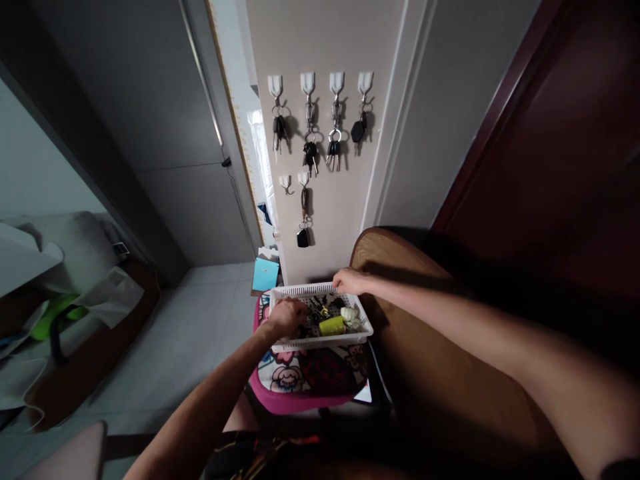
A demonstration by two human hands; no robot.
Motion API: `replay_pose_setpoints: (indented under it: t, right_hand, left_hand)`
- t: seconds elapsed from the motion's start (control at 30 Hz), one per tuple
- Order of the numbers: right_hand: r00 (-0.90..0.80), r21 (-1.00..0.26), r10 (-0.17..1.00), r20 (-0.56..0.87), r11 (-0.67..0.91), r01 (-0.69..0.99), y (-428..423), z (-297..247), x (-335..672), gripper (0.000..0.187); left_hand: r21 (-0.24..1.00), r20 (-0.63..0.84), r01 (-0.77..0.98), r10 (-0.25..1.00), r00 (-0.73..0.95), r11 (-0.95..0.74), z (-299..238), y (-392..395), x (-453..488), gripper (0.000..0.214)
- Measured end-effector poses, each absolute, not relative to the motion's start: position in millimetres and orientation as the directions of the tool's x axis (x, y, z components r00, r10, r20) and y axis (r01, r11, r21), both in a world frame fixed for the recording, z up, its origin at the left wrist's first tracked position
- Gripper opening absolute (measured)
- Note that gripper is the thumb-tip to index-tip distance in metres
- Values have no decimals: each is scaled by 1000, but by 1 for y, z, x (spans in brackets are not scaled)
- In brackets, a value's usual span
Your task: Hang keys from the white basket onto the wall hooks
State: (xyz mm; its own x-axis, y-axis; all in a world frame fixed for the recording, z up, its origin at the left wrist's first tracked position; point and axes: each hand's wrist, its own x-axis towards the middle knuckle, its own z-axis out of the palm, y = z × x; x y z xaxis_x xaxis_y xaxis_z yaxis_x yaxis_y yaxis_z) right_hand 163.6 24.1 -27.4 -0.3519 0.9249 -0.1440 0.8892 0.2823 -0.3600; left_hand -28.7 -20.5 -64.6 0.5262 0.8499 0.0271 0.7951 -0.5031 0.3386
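A white slotted plastic basket [300,291] sits on a pink flower-patterned stool [305,380]. It holds several small items, among them a yellow-green cylinder [332,326] and dark keys. My left hand [286,317] is down inside the basket's left part, fingers curled among the items; what it grips is hidden. My right hand [349,281] rests on the basket's far right rim, fingers bent over the edge.
On the wall above, white hooks [321,83] carry several key bunches [311,153], and a lower hook holds a black fob [303,237]. A brown rounded tabletop [425,360] lies right of the stool. A blue paper [265,274] and floor clutter lie to the left.
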Motion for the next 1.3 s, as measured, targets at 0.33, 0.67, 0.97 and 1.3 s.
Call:
replay_pose_setpoints:
  t: [0.33, 0.67, 0.97, 1.3]
  right_hand:
    - [-499, -73, 866, 10, 498, 864, 1, -56, 160, 31]
    - [-339, -499, 938, -75, 259, 827, 16, -32, 152, 5]
    - [-365, -978, 912, -189, -143, 151, 9, 3, 133, 9]
    - [-359, -992, 924, -127, -113, 61, 6, 13, 134, 9]
  left_hand:
    - [286, 9, 799, 835, 550, -529, -61, -32, 3, 44]
    - [569, 41, 755, 929, 369, -325, -65, -24, -5, 29]
    - [993, 95, 50, 984, 152, -103, -52, -8, 0, 27]
    - [986, 4, -169, 992, 123, 17, -24, -7, -3, 24]
